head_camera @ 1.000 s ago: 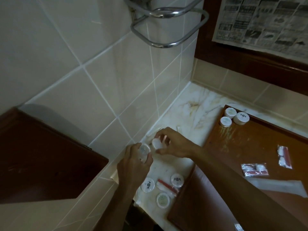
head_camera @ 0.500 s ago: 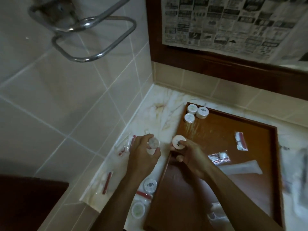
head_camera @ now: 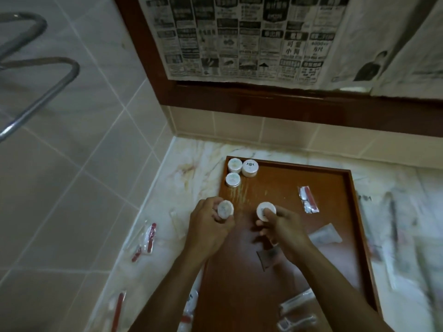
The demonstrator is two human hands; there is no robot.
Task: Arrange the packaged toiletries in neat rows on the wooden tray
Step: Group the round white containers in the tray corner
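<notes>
1. Hands are seen over the near-left part of the wooden tray (head_camera: 335, 236), which lies on a marble counter (head_camera: 191, 168) in the corner of a tiled wall (head_camera: 72, 164).
2. A round white puck (head_camera: 225, 209) is gripped by the left hand (head_camera: 208, 226), the fingers curled round its sides, directly above the tray's left rim.
3. A second round puck (head_camera: 265, 211) is pinched by the right hand (head_camera: 285, 232) between thumb and fingertips, above the tray floor and to the right of the first.
4. Three more round packs are grouped in the tray's far-left corner: two (head_camera: 234, 164) (head_camera: 250, 168) side by side at the back, touching, and one (head_camera: 232, 180) just in front of the left one.
5. A clear sachet with red and white contents (head_camera: 308, 199) is seen lying near the tray's right side, well apart from the round packs.
6. A flat translucent packet (head_camera: 324, 234) is partly covered by the right wrist.
7. Further wrapped items (head_camera: 297, 312) are found at the tray's near edge, too blurred to be identified.
8. Clear packets with red contents (head_camera: 148, 238) are scattered on the counter left of the tray.
9. Sheets of newspaper (head_camera: 239, 37) are seen within a dark wooden frame (head_camera: 148, 75) above the counter, and a chrome rail (head_camera: 48, 92) is mounted on the left wall.
</notes>
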